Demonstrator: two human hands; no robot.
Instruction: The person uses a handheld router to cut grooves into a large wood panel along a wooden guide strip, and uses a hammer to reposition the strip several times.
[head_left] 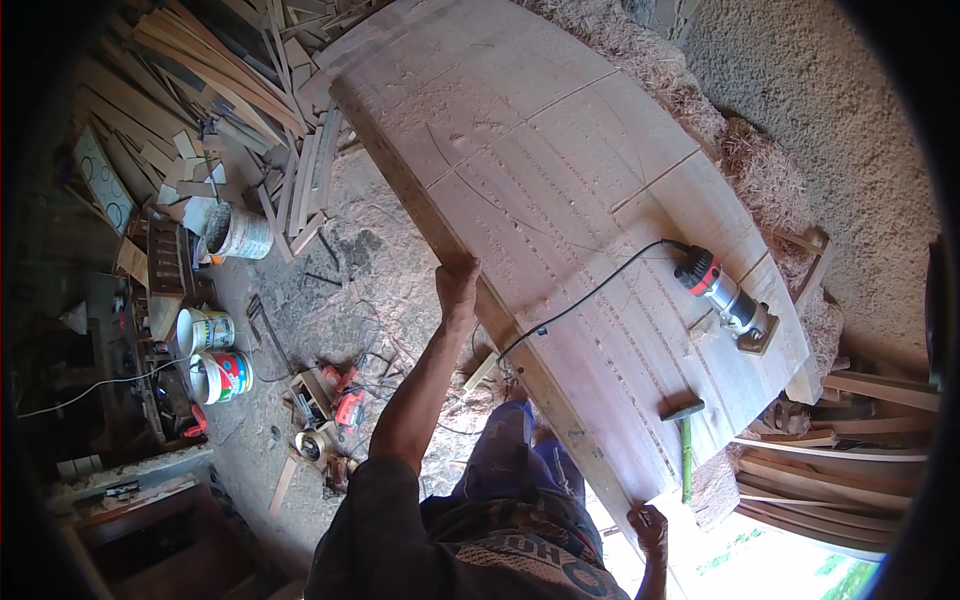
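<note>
A long wooden plank runs along the near edge of a large, dusty wooden panel. My left hand is closed over the plank around its middle. At the plank's lower right end my right hand has its fingers curled at the edge, partly in shadow. Lines and rows of small marks cross the panel. A red, black and silver trim router lies on its right part, its black cord trailing over the plank. Nearer my right hand rests a hammer with a green handle.
Wood offcuts are heaped at the far left. Several buckets and a red power tool with cords stand or lie on the dusty floor. Shavings pile against the rough wall. Curved boards are stacked at right.
</note>
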